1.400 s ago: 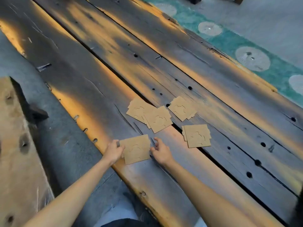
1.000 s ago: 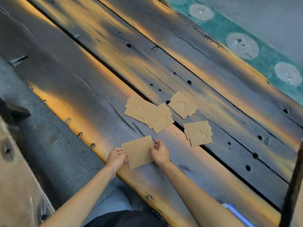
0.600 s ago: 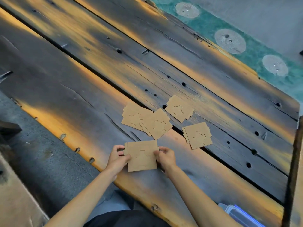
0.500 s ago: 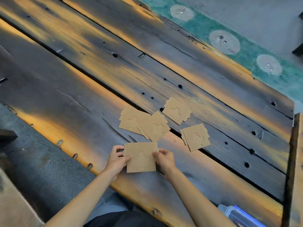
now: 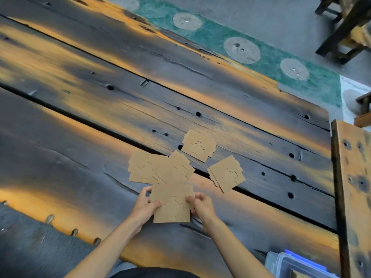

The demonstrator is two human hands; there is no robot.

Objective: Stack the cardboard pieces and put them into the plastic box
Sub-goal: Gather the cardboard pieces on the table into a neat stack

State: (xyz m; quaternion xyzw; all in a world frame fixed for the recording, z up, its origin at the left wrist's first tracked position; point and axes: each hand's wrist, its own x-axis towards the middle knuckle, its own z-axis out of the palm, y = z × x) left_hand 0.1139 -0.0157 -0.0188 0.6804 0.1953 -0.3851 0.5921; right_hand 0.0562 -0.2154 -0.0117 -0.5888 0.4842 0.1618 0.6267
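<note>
Both hands pinch one cardboard piece (image 5: 172, 203) by its side edges, left hand (image 5: 143, 207) and right hand (image 5: 202, 205); the overlapping pieces (image 5: 160, 170) lie just beyond on the counter (image 5: 80, 117), the plastic box (image 5: 297, 265) lower right, nearer the right

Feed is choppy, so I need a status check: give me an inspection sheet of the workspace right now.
Surface: dark plank table, gaps and holes between boards.
Job's things: held cardboard over the near plank; overlapping pile; two small stacks; plastic box at the lower right edge.
Clutter: nothing seen.
Hands: left hand and right hand pinch the held cardboard's side edges.
Cables: nothing seen.
Surroundings: green rug, wooden bench, chair legs.
</note>
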